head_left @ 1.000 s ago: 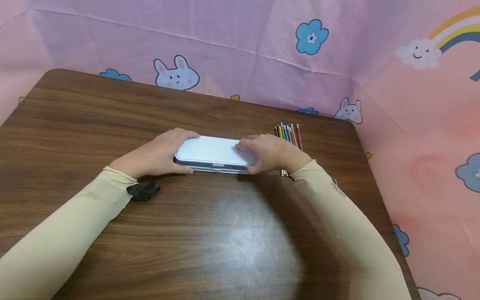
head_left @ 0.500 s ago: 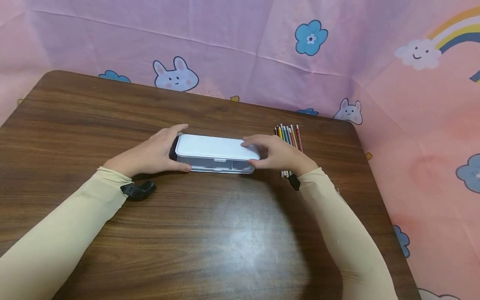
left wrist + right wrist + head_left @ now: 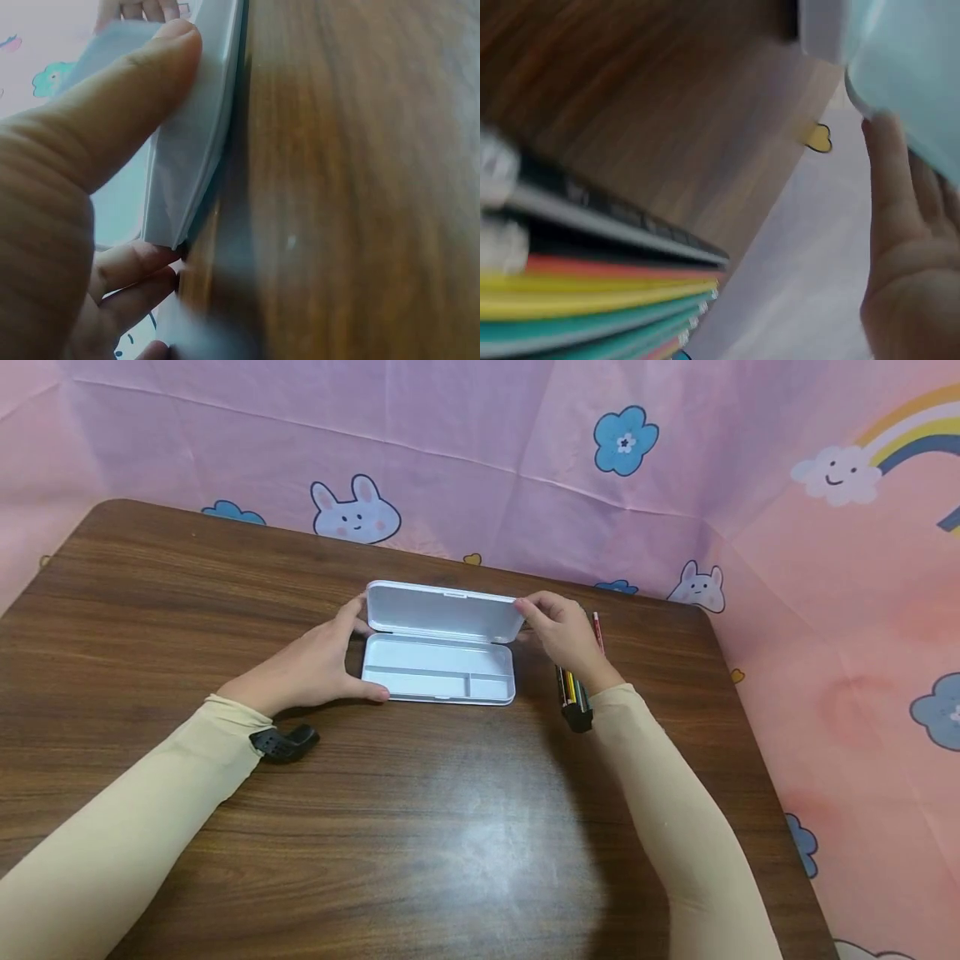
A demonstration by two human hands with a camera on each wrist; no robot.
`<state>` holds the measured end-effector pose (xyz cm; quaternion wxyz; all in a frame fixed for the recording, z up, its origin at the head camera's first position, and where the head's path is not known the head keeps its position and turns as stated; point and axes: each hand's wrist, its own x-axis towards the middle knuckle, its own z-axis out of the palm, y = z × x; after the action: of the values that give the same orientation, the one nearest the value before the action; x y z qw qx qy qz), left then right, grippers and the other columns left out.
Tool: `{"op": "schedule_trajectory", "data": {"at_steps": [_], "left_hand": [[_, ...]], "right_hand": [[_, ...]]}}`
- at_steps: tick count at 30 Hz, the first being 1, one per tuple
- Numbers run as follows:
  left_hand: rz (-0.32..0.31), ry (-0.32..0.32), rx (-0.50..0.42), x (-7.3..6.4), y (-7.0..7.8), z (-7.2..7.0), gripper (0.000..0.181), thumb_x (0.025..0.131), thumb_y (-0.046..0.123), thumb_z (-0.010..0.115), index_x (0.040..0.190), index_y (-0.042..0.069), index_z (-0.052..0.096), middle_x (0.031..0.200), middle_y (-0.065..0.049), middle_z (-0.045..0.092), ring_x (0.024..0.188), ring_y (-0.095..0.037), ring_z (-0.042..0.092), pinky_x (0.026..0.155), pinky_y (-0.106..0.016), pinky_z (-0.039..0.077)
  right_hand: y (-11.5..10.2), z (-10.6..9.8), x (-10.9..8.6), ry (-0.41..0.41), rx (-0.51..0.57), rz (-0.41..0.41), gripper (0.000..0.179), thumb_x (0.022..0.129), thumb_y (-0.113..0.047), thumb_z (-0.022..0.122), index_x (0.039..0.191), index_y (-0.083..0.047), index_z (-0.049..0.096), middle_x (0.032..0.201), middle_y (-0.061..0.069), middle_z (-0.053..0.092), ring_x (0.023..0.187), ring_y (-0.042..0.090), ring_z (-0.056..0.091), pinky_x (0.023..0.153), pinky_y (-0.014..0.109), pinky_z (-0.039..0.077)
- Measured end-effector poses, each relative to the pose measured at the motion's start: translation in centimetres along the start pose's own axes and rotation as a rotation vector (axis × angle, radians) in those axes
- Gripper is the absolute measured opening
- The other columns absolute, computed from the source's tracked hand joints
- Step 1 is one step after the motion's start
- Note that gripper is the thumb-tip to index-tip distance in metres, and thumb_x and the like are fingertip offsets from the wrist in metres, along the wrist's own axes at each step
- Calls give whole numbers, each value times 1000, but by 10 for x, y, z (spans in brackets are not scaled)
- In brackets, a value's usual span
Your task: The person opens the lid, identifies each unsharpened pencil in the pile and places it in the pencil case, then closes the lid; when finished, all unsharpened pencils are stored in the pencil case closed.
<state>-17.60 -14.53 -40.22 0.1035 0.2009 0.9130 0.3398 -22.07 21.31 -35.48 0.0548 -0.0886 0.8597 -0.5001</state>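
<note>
A white pencil case point(image 3: 412, 683) with inner compartments lies on the wooden table, its hinged lid point(image 3: 446, 614) raised and leaning back. No contents show inside it. My left hand point(image 3: 307, 667) grips the case's left end, thumb on the front edge and fingers at the back corner; the left wrist view shows the thumb over the case's side wall point(image 3: 195, 142). My right hand point(image 3: 566, 639) pinches the lid's right corner. In the right wrist view, fingers lie behind the lid point(image 3: 915, 67). Several pencils point(image 3: 567, 687) lie partly hidden under my right wrist.
The brown table point(image 3: 420, 827) runs back to a pink and purple printed cloth point(image 3: 465, 468). Black wrist devices sit under the left wrist point(image 3: 285, 743) and the right wrist point(image 3: 577, 718). The right wrist view shows the pencils point(image 3: 600, 296) close up.
The lid has swung up and back from nearly closed, baring the compartments. My right hand has risen and moved away from me with it. The left hand has stayed at the case's left end.
</note>
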Motion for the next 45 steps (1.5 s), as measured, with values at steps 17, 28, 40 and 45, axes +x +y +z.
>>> {"op": "schedule_trajectory", "data": {"at_steps": [17, 28, 40, 45], "left_hand": [[-20, -37, 88, -4, 3, -1, 111, 77, 71, 79, 157, 6, 39, 160, -19, 40, 147, -38, 37, 117, -61, 35], [-10, -27, 101, -5, 5, -1, 105, 78, 67, 81, 155, 6, 42, 158, -19, 42, 146, -38, 39, 116, -60, 35], [-6, -18, 99, -4, 6, -2, 103, 79, 65, 82, 153, 5, 43, 156, -19, 44, 145, -37, 41, 116, -59, 36], [4, -22, 95, -4, 5, -1, 102, 79, 67, 81, 153, 6, 44, 156, -18, 44, 144, -37, 41, 116, -60, 37]], "right_hand": [[2, 23, 26, 19, -565, 158, 28, 108, -23, 55, 126, -5, 67, 115, 11, 70, 91, 24, 67, 81, 37, 58], [-3, 6, 14, -134, -621, 121, 43, 106, -27, 56, 141, -4, 60, 135, 15, 65, 122, 29, 62, 104, 45, 52], [34, -85, -54, 100, -566, 184, 38, 103, -22, 60, 134, -1, 58, 123, 21, 66, 110, 36, 64, 94, 54, 54], [52, -95, -66, -14, -510, 350, 44, 103, -24, 62, 138, 0, 53, 127, 24, 63, 104, 35, 69, 88, 48, 60]]}}
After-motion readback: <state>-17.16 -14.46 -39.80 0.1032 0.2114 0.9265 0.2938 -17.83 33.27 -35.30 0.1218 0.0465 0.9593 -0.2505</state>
